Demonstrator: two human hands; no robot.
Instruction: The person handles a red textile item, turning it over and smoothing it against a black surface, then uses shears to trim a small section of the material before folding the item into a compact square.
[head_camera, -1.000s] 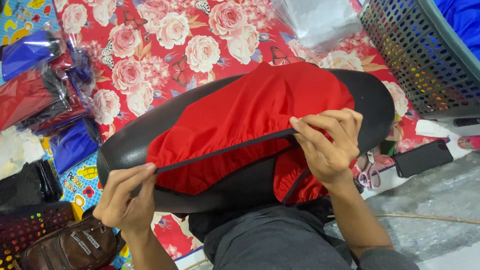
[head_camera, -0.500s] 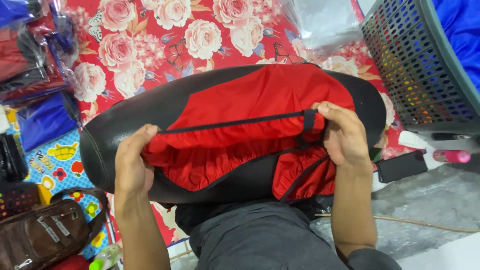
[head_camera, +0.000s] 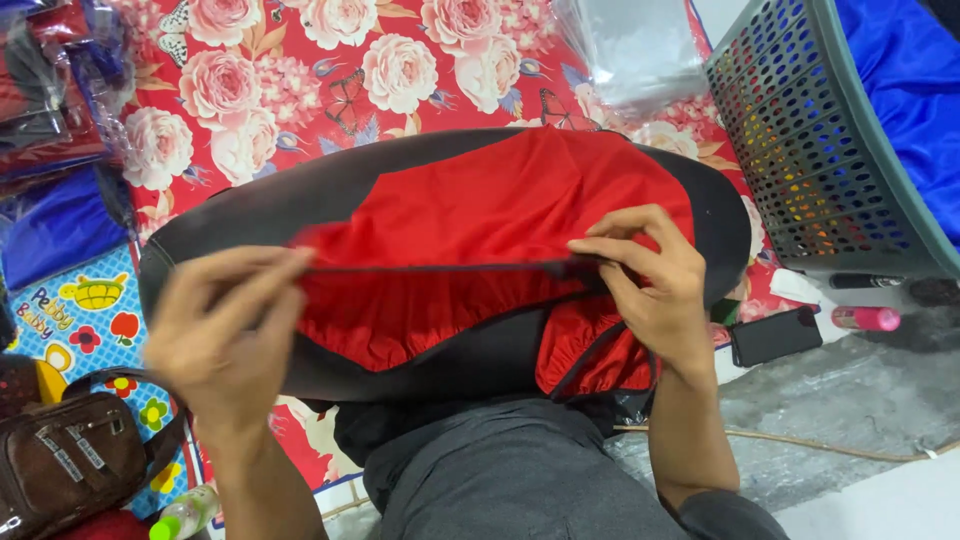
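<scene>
A red and black fabric cover lies stretched across my lap, over a red rose-patterned mat. A thin black strap runs along its middle. My left hand pinches the left end of that strap, and the hand is blurred. My right hand grips the right end of the strap, fingers closed over the red fabric. A bunched red fold with a black cord hangs below my right hand.
A grey perforated plastic basket holding blue cloth stands at the right. A black phone and a pink tube lie on the floor beside it. A brown bag sits at lower left, wrapped packages at upper left.
The view has shifted, and the cover has settled lower and flatter. My left hand has slid right along the strap and pulled it taut; my right hand keeps its grip at the other end.
</scene>
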